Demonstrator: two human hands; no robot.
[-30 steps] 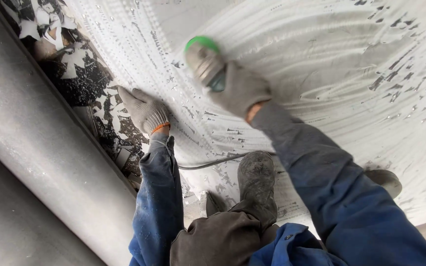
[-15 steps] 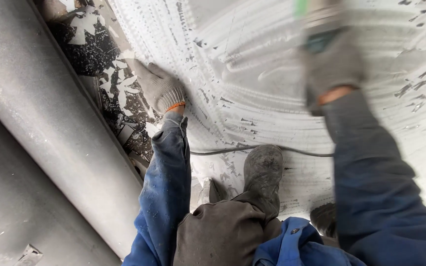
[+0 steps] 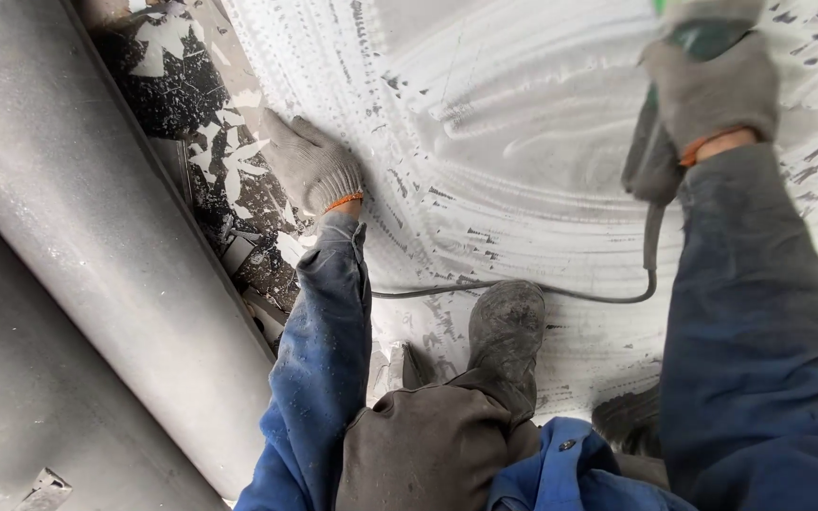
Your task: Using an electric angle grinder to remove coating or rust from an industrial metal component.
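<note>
At top edge, right hand [image 3: 712, 90] grips green, blurred tool [image 3: 688, 33].

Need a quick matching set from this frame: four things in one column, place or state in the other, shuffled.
Things:
1. left hand
2. right hand
3. cable
4. boot

Places or states:
a. grips a power tool at top right
b. lies along the floor between the arms
c. pressed flat on the floor, near the dark patch
d. dusty, planted on the floor, centre

Pairs: 1-c, 2-a, 3-b, 4-d
</note>
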